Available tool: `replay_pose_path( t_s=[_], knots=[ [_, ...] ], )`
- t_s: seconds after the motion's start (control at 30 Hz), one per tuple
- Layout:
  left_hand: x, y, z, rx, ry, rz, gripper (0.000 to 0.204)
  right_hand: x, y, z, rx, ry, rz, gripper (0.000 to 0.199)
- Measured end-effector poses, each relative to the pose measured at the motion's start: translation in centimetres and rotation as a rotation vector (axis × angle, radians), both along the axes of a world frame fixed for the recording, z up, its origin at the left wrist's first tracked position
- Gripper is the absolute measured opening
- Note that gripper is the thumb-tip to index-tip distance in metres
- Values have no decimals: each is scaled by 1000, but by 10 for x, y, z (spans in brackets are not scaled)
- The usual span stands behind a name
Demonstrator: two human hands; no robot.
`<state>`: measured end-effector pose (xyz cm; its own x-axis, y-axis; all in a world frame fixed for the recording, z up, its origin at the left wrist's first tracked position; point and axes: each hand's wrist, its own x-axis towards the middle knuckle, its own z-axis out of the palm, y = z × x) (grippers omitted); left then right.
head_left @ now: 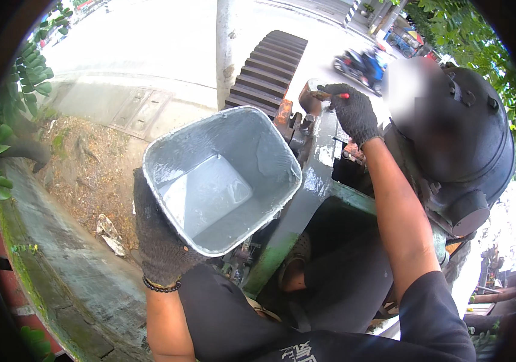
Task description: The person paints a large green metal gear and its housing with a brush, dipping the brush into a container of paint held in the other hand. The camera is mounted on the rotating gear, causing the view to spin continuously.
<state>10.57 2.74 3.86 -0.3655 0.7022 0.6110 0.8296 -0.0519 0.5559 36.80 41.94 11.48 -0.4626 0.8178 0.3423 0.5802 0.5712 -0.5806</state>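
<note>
A squarish container (264,142) with rounded corners is tilted toward me, grey paint (209,193) coating its walls and pooled at the bottom. Wrapped round its left side and underside is my left hand (164,241), in a dark knit glove. My gloved right hand (357,114) is closed on a thin tool with a red end (343,96), which looks like a paintbrush; its bristles are hard to make out. That tool reaches the upper end of a metal frame (315,187), beside a short rusty cylinder (311,99). Wet-looking grey paint covers part of the frame, with green below.
A large toothed gear (270,66) stands beyond the container. At right bulks a rounded black machine housing (475,139). A grey pole (225,54) rises behind. A mossy concrete ledge (70,253) runs along the left. On the road passes a motorcycle (360,66).
</note>
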Motion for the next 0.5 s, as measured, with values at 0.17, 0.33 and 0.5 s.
replay_pose_path(
  t_s=[0.17,0.33,0.5],
  knots=[
    [9,8,1,-47,-119,12,145,33,2,-9,424,-469,143,33],
    [-4,-13,-6,-111,-106,57,145,48,-95,10,261,-272,12,30],
    [5,-9,-14,-60,-369,24,145,31,-71,27,126,-77,-119,29]
  ],
)
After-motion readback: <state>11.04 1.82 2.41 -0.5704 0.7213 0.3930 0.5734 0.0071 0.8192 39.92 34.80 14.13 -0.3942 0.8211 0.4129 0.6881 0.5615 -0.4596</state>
